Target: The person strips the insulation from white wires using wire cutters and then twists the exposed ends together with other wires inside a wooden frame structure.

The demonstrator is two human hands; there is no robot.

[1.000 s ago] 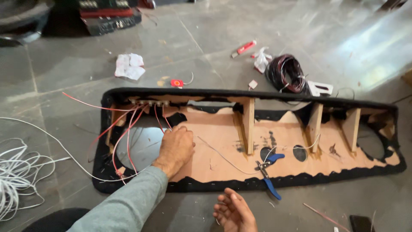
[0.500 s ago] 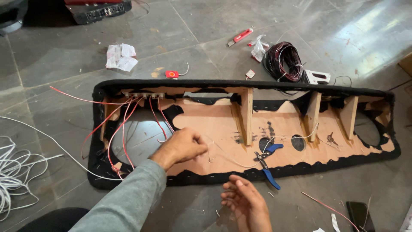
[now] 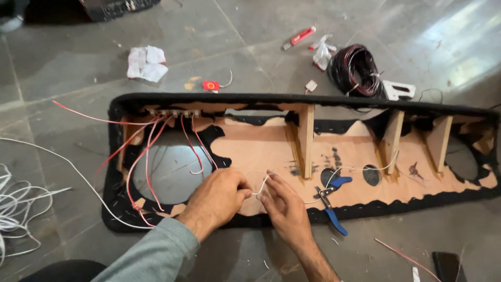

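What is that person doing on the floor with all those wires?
A person kneels over a long wooden panel edged in black fabric lying on the grey floor. The left hand and right hand pinch a thin white wire between them over the panel. Blue-handled pliers lie beside the right hand, and red wires hang across the big round hole.

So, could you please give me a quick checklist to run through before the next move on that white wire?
1. White wire pinched by left hand and right hand: ok.
2. Blue-handled pliers close to the right hand: ok.
3. Red wires apart from both hands: ok.
4. Wire end stripped: cannot tell.
5. Wooden panel lying flat on the floor: ok.
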